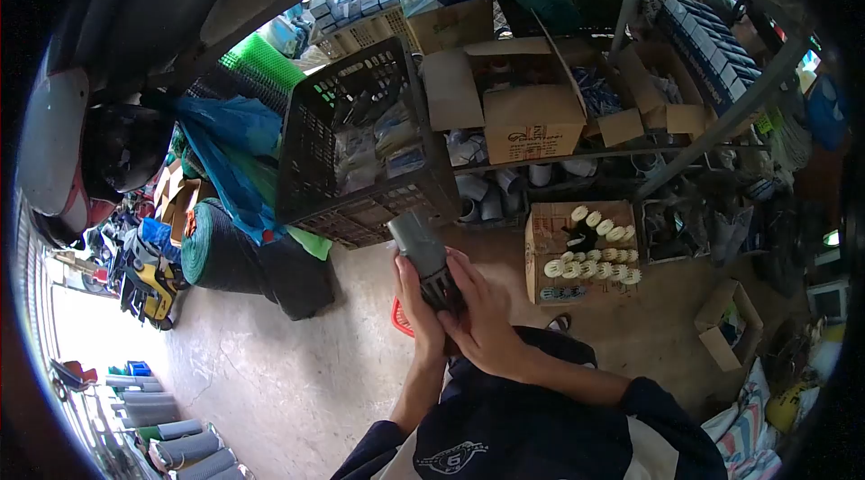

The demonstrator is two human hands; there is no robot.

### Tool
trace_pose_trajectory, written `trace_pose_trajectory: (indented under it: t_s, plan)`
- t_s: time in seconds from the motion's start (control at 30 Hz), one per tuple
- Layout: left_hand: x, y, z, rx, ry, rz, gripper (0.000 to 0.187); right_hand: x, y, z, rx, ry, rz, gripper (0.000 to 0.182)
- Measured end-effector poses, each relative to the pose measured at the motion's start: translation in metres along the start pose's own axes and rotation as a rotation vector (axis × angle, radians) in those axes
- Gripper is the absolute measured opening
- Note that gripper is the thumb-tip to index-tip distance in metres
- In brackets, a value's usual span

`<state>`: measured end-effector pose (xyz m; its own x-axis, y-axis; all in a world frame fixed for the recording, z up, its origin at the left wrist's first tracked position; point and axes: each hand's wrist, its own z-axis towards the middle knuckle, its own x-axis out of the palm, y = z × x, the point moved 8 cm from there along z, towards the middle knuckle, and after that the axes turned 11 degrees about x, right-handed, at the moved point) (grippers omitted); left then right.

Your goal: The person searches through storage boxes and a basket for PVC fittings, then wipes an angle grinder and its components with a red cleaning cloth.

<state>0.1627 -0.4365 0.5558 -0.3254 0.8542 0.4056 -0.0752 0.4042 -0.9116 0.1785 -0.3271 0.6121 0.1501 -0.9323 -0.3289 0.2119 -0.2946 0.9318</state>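
Observation:
Between my two hands is a grey plastic pipe fitting [416, 238] with a dark slotted lower end, tilted up and away from me. My left hand [416, 304] is closed along its left side. On the other side, my right hand [482, 318] wraps the slotted end, fingers and thumb pressed against it. Part of the fitting is hidden by the palms. To the right, a cardboard box [541, 246] carries rows of cream ribbed plastic pieces [590, 268] and a few dark grey ribbed ones [563, 293].
A black crate [360, 205] with bagged parts stands ahead. Beside it, an open cardboard box [533, 130] sits on a metal rack above grey pipe elbows [491, 203]. A red basket [402, 318] is partly behind my hands. Rolled dark netting [243, 250] lies left; a small open box [728, 327] is right.

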Motion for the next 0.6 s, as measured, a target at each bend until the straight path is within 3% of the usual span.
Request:
trace_pose_trajectory:
  t_s: [0.13, 0.2, 0.23, 0.27, 0.3, 0.43, 0.47, 0.53, 0.6]
  plan:
    - [-0.005, 0.014, -0.010, 0.092, 0.058, 0.174, 0.052, -0.017, 0.003, 0.022, -0.009, -0.104, 0.030, 0.067]
    - [0.018, 0.003, -0.023, 0.131, 0.088, 0.258, 0.056, -0.029, -0.003, 0.046, 0.111, -0.099, 0.218, 0.066]
    - [0.023, -0.005, -0.032, 0.216, 0.206, 0.396, 0.058, -0.037, -0.004, 0.057, 0.172, -0.097, 0.310, 0.065]
    - [0.027, -0.005, -0.035, 0.180, 0.224, 0.436, 0.058, -0.041, -0.007, 0.064, 0.300, -0.048, 0.430, 0.062]
    - [0.029, -0.005, -0.037, 0.145, 0.239, 0.476, 0.058, -0.041, -0.009, 0.061, 0.272, -0.062, 0.426, 0.063]
    - [0.024, -0.009, -0.016, 0.143, 0.101, 0.221, 0.058, -0.021, -0.016, 0.028, 0.157, -0.051, 0.310, 0.065]
    - [0.020, -0.021, -0.016, 0.368, 0.115, 0.485, 0.059, -0.014, -0.013, 0.014, 0.124, -0.035, 0.268, 0.065]
    - [0.020, -0.019, -0.019, 0.474, 0.129, 0.581, 0.061, -0.015, -0.012, 0.011, 0.147, -0.006, 0.234, 0.063]
    - [0.017, 0.001, -0.021, 0.234, 0.127, 0.266, 0.062, -0.029, -0.012, 0.027, 0.190, -0.051, 0.324, 0.060]
